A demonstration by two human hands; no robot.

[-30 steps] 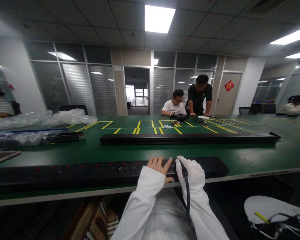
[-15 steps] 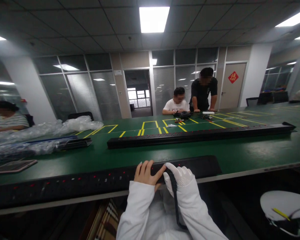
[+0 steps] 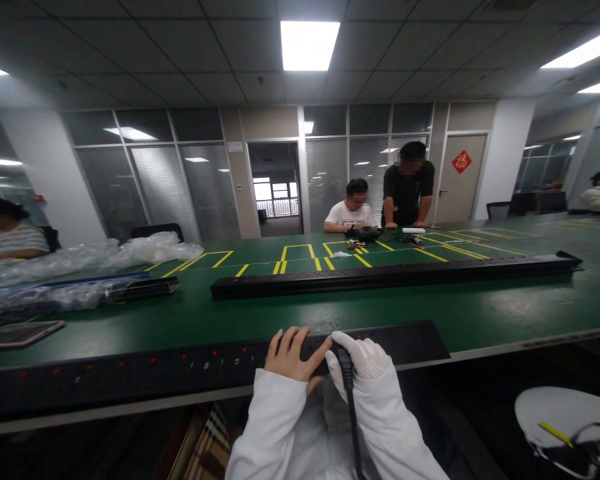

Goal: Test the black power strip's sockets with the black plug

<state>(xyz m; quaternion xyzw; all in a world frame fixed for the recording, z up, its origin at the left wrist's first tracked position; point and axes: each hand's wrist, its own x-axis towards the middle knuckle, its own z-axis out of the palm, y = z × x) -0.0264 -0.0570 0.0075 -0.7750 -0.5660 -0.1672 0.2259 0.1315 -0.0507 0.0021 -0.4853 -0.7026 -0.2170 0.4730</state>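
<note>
On the green table [image 3: 195, 328], near edge, lies the black strip [image 3: 170, 369], your bare left hand [image 3: 291, 358] spread across it, seemingly as a brace. Your gloved right hand [image 3: 367, 357] grips the black cable [image 3: 348, 381] by its thick end (strip contact hidden), likely for control.

R hand [image 3: 361, 355] wore white glove [image 3: 379, 368], dotted texture nr cuff. L hand [image 3: 291, 357] was bare. Sleeves [image 3: 276, 410] were long, white, creased, ran to wrists. Top [image 3: 316, 445] looked lt. grey-white, partly shadowed; details blurred.
</note>
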